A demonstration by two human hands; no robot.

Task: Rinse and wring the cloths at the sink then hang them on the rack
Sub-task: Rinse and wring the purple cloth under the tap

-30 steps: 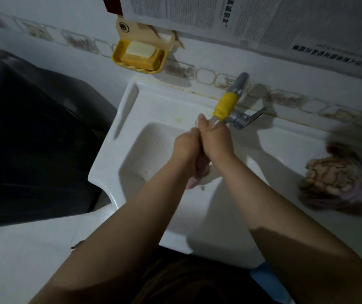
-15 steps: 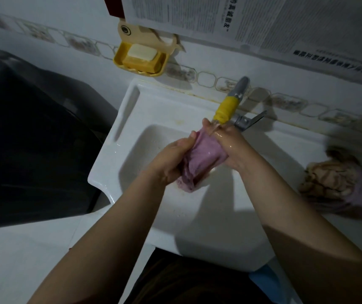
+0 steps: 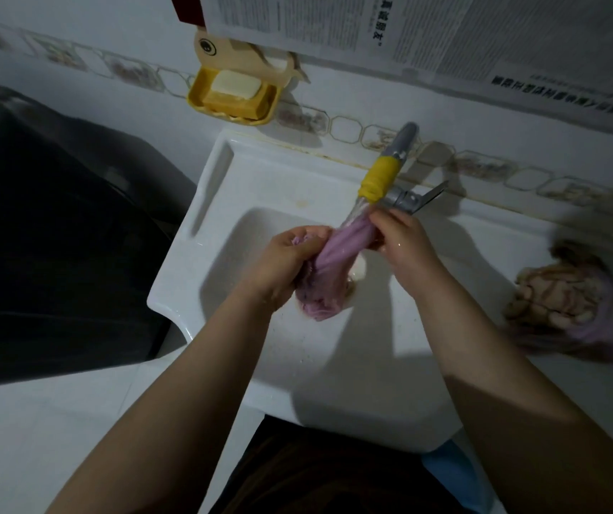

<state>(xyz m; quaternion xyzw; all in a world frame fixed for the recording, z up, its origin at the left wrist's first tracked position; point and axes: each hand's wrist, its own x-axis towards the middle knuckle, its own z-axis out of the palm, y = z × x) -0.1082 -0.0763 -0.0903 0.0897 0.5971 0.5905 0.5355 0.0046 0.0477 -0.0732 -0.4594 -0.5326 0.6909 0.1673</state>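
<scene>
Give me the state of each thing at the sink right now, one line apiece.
pink cloth: twisted into a rope, wet, held over the basin under the spout.
left hand: grips the cloth's lower, bunched end.
right hand: grips its upper end.
tap: flow cannot be told.
second cloth: bunched on the counter, right of the sink.
soap dish: on the wall, holding a bar.
sink: wet.

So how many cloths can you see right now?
2. A purple cloth gripped between left hand and right hand over the sink; a bunched cloth on the right ledge.

Newspaper sheets (image 3: 427,35) on the wall above the tap (image 3: 382,176) carry printed Chinese text; the characters are too blurred to read.
</scene>
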